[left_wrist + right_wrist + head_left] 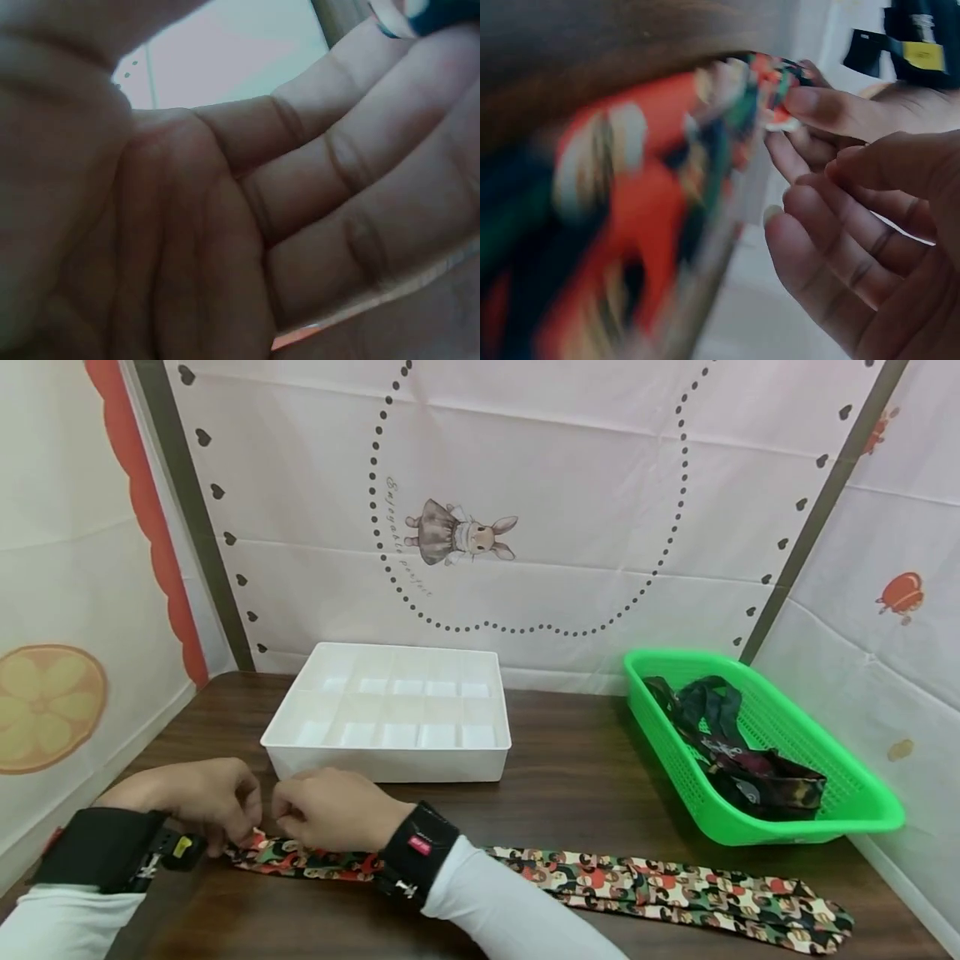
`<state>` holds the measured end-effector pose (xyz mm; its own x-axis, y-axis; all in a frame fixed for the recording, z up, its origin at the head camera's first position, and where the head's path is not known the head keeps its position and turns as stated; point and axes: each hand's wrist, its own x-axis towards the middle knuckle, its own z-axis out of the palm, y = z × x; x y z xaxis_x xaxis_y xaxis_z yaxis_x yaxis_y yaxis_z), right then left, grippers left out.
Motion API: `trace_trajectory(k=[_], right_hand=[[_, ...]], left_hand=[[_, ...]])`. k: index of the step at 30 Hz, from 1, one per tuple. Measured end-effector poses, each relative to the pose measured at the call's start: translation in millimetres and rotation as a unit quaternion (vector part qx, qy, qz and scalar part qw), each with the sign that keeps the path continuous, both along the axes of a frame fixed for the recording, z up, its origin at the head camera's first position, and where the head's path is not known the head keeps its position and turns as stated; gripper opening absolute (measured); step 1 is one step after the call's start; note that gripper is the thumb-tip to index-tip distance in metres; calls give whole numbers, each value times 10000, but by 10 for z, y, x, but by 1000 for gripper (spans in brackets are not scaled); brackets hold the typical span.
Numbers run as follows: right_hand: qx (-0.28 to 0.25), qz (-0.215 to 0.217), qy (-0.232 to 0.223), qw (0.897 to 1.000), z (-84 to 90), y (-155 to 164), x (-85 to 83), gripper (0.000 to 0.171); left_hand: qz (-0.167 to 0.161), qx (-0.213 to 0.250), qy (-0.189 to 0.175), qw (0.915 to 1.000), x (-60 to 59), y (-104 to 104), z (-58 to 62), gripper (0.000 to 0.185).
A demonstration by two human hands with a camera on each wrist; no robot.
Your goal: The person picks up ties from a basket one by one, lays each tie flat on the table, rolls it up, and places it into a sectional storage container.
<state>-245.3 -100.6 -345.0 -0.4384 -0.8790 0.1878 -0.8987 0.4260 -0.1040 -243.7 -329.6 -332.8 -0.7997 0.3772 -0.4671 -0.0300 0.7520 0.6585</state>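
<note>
A long necktie (600, 878) with a red, green, black and cream pattern of small faces lies across the front of the dark table. My left hand (198, 797) pinches its narrow end at the left between thumb and fingers, which also shows in the right wrist view, where the tie (649, 199) runs blurred toward the camera. Just right of it, my right hand (341, 810) hovers over the tie with loosely curled fingers and nothing between them. The left wrist view is mostly the palm and fingers of the left hand (225, 210); the pinched end is hidden there.
Behind the hands stands a white box (442, 766) divided into several compartments. A green plastic basket (750, 835) at the right holds crumpled dark fabric (765, 785). Printed cloth walls (600, 510) close off the back and both sides of the brown table (562, 760).
</note>
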Motion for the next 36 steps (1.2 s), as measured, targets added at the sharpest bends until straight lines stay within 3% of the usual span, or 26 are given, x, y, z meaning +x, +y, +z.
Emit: trace_trajectory(k=[3,10,20,31,36], right_hand=[[10,-26,79,10000,-77,-179,13,16],[436,-22,362,9984,-134,-481,34,7],[852,42,-155,9962,-177,-553,-83,9],[1101,-286,-15,9935,-214,-511,-139,13],[1121,-307,207,9930,-179,-445,-164,14]], left_hand=[[84,166,-163,9997,11,-44,-42,20],[-449,715,-154,9963,18,-138,-157,23],[-740,1569,-714,9822,-9,-153,-260,21],[-697,1575,-857,9813,-67,-180,-229,18],[-815,1463,-837,9823,-167,-107,-208,15]])
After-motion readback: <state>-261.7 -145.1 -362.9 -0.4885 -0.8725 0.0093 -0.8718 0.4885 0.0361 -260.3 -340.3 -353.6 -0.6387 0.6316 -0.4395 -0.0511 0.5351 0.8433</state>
